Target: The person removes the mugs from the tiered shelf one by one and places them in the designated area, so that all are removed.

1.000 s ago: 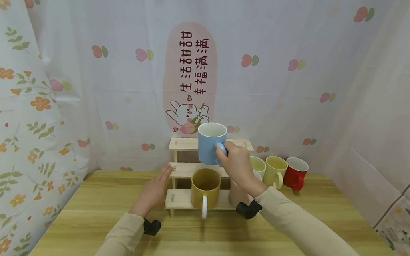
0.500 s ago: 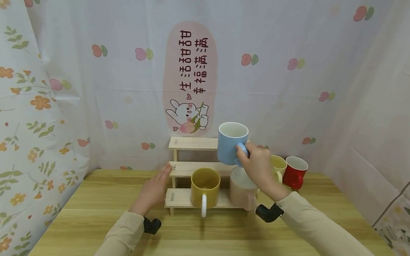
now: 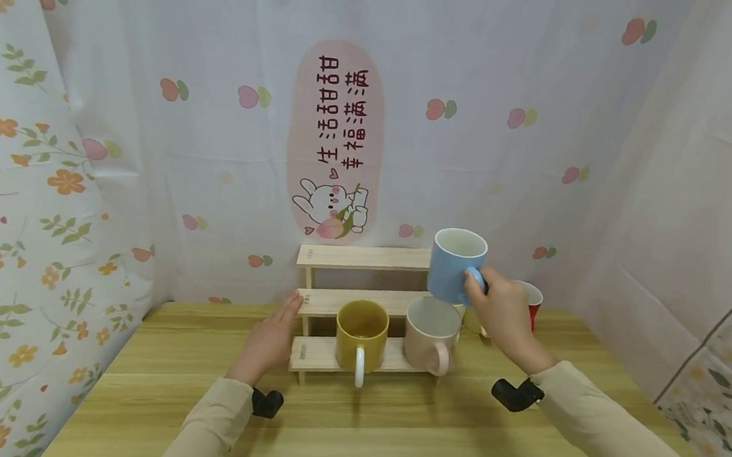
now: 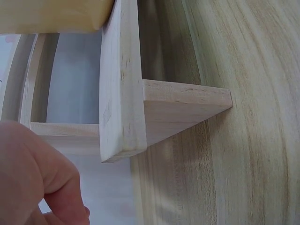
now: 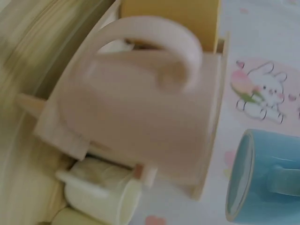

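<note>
My right hand (image 3: 506, 315) pinches the handle of a light blue mug (image 3: 450, 267), holding it upright in the air near the right end of a three-step wooden shelf (image 3: 363, 258). In the right wrist view the blue mug (image 5: 267, 178) shows its base and handle; the hand is out of that picture. My left hand (image 3: 267, 339) touches the shelf's left end with extended fingertips. On the lowest step stand a mustard mug (image 3: 350, 342) with a white handle and a pale pink mug (image 3: 418, 337), both handles facing me. The blue mug overlaps the pink one's rim in the head view.
Right of the shelf, a red mug (image 3: 533, 306) is mostly hidden by my right hand. Pale yellow mugs (image 5: 103, 190) stand beside the shelf. A patterned curtain (image 3: 226, 196) hangs behind the wooden table (image 3: 349, 442).
My right hand has carried the blue mug rightward, from over the shelf's middle to its right end, uncovering the pink mug. The left hand stays at the shelf's left end.
</note>
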`<state>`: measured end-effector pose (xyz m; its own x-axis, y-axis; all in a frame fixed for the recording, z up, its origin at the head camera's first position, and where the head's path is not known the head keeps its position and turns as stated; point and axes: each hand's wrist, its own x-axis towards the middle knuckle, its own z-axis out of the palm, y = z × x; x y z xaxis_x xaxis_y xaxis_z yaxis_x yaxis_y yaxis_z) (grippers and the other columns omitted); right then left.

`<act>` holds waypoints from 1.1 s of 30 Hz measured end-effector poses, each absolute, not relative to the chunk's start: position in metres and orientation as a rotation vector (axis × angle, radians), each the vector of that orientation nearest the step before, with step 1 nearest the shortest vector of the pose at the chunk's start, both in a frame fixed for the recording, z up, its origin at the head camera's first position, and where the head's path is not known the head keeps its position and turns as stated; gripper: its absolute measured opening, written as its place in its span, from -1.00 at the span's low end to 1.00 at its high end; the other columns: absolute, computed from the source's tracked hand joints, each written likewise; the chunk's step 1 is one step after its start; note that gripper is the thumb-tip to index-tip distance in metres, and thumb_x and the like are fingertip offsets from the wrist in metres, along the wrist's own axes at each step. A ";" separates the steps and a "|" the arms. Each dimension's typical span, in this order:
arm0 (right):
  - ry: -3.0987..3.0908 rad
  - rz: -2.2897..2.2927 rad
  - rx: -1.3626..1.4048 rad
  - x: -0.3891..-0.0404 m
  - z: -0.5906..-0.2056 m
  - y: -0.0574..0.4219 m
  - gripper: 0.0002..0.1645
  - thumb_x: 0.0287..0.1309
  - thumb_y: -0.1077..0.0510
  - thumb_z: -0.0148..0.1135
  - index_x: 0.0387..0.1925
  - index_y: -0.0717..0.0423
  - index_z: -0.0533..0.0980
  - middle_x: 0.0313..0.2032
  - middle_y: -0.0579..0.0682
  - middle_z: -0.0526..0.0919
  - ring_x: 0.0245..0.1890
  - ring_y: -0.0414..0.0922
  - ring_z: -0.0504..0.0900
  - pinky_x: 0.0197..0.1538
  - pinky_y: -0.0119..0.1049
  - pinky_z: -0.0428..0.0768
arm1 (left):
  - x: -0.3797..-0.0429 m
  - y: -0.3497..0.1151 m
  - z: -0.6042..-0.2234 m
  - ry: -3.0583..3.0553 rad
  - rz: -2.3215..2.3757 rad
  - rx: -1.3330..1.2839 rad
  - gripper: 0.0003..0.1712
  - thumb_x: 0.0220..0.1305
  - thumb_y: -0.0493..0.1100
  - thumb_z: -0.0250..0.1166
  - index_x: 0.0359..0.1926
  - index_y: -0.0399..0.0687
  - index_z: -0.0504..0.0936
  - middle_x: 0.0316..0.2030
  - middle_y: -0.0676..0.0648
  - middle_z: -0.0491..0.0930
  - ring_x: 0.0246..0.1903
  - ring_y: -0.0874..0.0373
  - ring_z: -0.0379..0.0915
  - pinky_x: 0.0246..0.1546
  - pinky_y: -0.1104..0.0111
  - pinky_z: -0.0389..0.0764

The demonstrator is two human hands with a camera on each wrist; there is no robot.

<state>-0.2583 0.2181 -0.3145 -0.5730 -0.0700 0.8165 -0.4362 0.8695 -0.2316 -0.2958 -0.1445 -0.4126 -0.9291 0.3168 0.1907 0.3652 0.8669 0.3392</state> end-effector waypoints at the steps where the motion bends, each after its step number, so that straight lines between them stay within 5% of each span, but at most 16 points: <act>1: -2.131 0.503 0.362 -0.258 -0.317 0.222 -0.57 0.10 0.31 0.20 -0.75 0.14 0.23 -0.78 -0.12 0.14 -0.77 -0.23 0.15 -0.68 -0.46 0.14 | -0.296 -0.144 -0.413 -2.911 -0.568 -0.535 -0.12 0.16 -0.54 0.05 0.48 -0.11 0.01 0.49 -0.12 -0.04 0.23 -0.30 0.30 0.09 -0.19 0.39; 11: -2.068 0.364 0.342 -0.255 -0.335 0.253 -0.52 0.04 0.30 0.21 -0.81 0.10 0.18 -0.82 -0.08 0.17 -0.79 -0.23 0.15 -0.69 -0.45 0.11 | -0.297 -0.145 -0.413 -2.883 -0.575 -0.546 -0.08 0.07 -0.57 0.09 0.47 -0.17 0.04 0.48 -0.16 0.01 0.11 -0.27 0.41 -0.18 -0.01 0.50; 20: -2.097 0.353 0.297 -0.246 -0.359 0.266 -0.52 0.02 0.28 0.22 -0.79 0.07 0.15 -0.82 -0.16 0.09 -0.80 -0.26 0.07 -0.70 -0.44 0.05 | -0.295 -0.146 -0.413 -2.891 -0.590 -0.532 -0.10 0.09 -0.57 0.06 0.47 -0.15 0.04 0.48 -0.16 0.00 0.24 -0.29 0.29 0.04 -0.11 0.45; 33: -2.198 0.353 0.238 -0.238 -0.400 0.290 -0.56 -0.01 0.28 0.26 -0.76 0.08 0.20 -0.78 -0.14 0.11 -0.76 -0.21 0.11 -0.68 -0.41 0.07 | -0.297 -0.143 -0.416 -2.907 -0.578 -0.515 -0.10 0.14 -0.56 0.05 0.49 -0.11 0.00 0.49 -0.11 -0.04 0.25 -0.29 0.27 0.10 -0.19 0.38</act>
<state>-0.2383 0.2898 -0.3998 -0.6013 -0.0453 0.7978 -0.2928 0.9414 -0.1672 -0.2970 -0.1431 -0.4161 -0.9327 0.3042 0.1940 0.3552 0.8680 0.3469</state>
